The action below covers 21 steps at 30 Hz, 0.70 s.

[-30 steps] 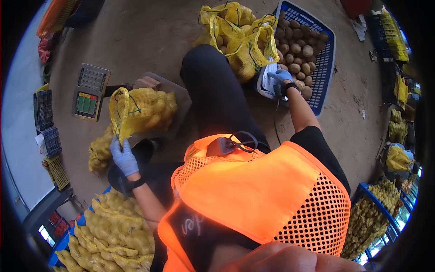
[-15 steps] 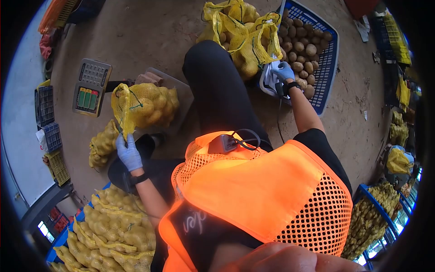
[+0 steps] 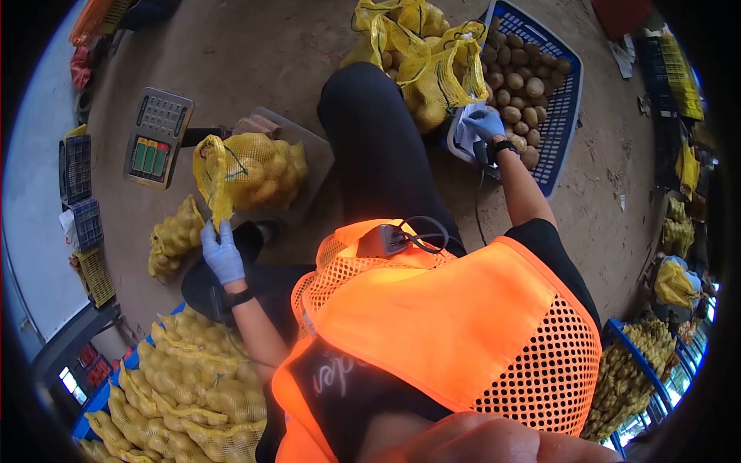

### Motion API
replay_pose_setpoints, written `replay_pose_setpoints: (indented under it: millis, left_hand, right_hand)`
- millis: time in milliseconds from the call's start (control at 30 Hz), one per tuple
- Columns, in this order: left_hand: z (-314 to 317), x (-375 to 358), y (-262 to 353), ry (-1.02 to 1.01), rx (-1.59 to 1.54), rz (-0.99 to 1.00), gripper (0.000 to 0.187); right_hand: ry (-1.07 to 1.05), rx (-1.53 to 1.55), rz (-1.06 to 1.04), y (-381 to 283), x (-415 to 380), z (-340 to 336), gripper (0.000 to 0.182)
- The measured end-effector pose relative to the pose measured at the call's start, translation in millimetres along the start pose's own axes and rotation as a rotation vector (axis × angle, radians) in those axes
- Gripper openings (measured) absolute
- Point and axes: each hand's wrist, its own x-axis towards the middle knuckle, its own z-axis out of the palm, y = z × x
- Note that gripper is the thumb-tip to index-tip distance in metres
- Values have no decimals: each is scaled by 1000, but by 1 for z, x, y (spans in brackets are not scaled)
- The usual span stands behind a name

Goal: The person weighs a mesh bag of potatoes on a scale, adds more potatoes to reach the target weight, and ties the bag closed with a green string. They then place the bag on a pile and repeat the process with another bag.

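A scale console (image 3: 160, 137) stands at left, a filled sack (image 3: 174, 239) on the floor (image 3: 255, 62) near it; then the yellow bag (image 3: 264, 171) rests on the scale platform (image 3: 318, 166). The person's bent leg (image 3: 372, 127) comes between that and the open mesh sacks (image 3: 428, 99) beside the blue crate (image 3: 562, 133) of potatoes (image 3: 532, 86). The left hand (image 3: 222, 256) reaches forward, its grip pinched on the yellow bag's neck. The right hand (image 3: 486, 124), arm outstretched, bends over white slips (image 3: 465, 133) at the crate; I cannot tell whether its grip is closed.

You had two gloved hands extended: left hand (image 3: 223, 256) — forward, in a pinch; right hand (image 3: 485, 124) — curled, arm (image 3: 529, 193) outstretched.
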Motion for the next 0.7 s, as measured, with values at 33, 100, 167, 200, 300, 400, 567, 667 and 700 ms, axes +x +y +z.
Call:
replay_pose_setpoints:
  millis: [33,100,167,200,300,400,567,667,700]
  left_hand:
    - [1,0,3,-2,-6,-4,26]
    - [1,0,2,-4,-11,-8,26]
    - [1,1,1,-1,-12,-4,26]
    - [1,2,2,1,-12,-4,26]
    - [2,1,7,-7,46,14,24]
    - [3,0,12,94,56,81,23]
    - [1,4,6,242,-47,173,18]
    - [-7,2,21,240,-57,268,17]
    - [-6,1,18,256,-64,263,17]
  right_hand:
    - [-7,-46,48,-5,-1,-2,19]
    - [-13,-92,98,8,5,2,20]
    - [149,-204,-76,30,15,8,19]
    - [149,-204,-77,34,16,6,19]
    - [330,-29,46,18,2,-5,33]
    - [547,316,-186,28,21,-21,60]
    - [599,827,-424,-160,-58,-69,50]
    - [416,591,-402,-264,-108,-77,27]
    - [322,697,-592,-309,-133,-67,19]
